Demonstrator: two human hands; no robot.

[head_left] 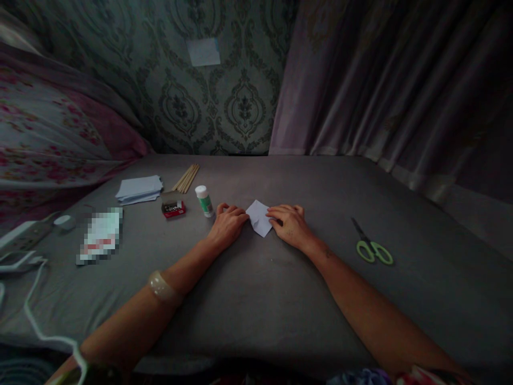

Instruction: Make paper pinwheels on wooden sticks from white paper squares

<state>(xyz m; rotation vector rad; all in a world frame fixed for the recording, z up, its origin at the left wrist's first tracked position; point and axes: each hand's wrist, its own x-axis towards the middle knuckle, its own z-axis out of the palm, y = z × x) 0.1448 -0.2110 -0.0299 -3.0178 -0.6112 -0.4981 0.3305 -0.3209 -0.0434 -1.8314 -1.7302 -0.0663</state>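
Note:
A small white piece of paper [259, 216], with fold lines on it, lies on the grey cloth between my hands. My left hand [229, 223] pinches its left corner, fingers closed and curled. At the right corner, my right hand [290, 222] grips the paper between thumb and fingers. Just left of my left hand stands a glue stick [204, 202] with a white cap and green label. Scissors [371, 247] with green handles lie to the right of my right hand, apart from it.
Farther left are a red box [173, 208] of small metal pieces, wooden sticks [187, 178] and a paper stack [139, 189]. A blurred packet [101, 235] lies near a power strip [26, 235] with a white cable [36, 321]. Curtains [340, 80] hang at the right.

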